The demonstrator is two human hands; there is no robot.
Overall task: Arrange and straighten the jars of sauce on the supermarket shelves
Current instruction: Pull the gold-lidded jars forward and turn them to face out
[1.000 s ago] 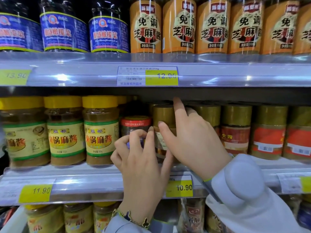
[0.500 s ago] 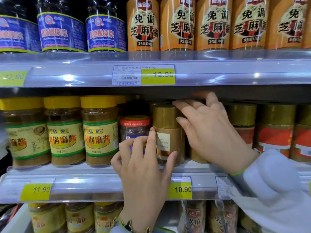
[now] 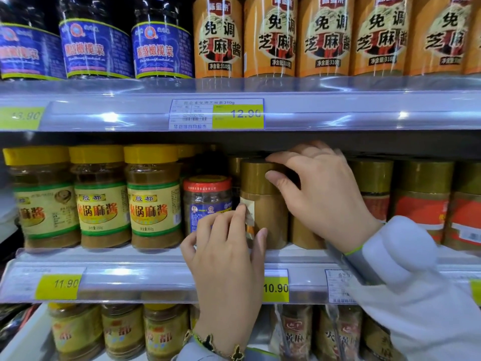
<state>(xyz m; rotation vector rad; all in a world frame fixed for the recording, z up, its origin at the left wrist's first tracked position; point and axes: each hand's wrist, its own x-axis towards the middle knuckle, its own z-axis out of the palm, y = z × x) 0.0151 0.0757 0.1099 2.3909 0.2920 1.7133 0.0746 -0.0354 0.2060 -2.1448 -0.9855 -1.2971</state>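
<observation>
**Two hands on a gold-lidded jar, middle shelf**

Gold-lidded jar [image 3: 263, 201] stands upright at the front edge of the middle shelf [image 3: 104, 252], between a small red-lidded jar [image 3: 207, 201] on its left and the row of gold-lidded, red-labelled jars [image 3: 421, 201] on its right. Its label is turned sideways; only a pale strip shows at its left edge.

Right hand [image 3: 322, 194] comes in from the right, thumb pressed on the gold lid, fingers curled over the top and behind it. Grip closed on the jar's upper part. Left hand [image 3: 226, 259] reaches up from below, fingertips against the lower left of the same jar and overlapping the red-lidded jar's blue label; thumb rests on the jar's lower front. Whether this grip truly clasps the jar or only touches it, I cannot tell.

Left of these, three yellow-lidded jars [image 3: 100, 196] stand in a straight line, labels forward. Top shelf: dark jars with blue labels [image 3: 160, 48] on the left, orange-labelled jars [image 3: 270, 37] on the right. Yellow price tags [image 3: 276, 287] sit along the shelf rails. More jars on the bottom shelf, partly hidden. A bracelet [image 3: 216, 345] circles the left wrist; a pale sleeve [image 3: 406, 282] covers the right arm.
</observation>
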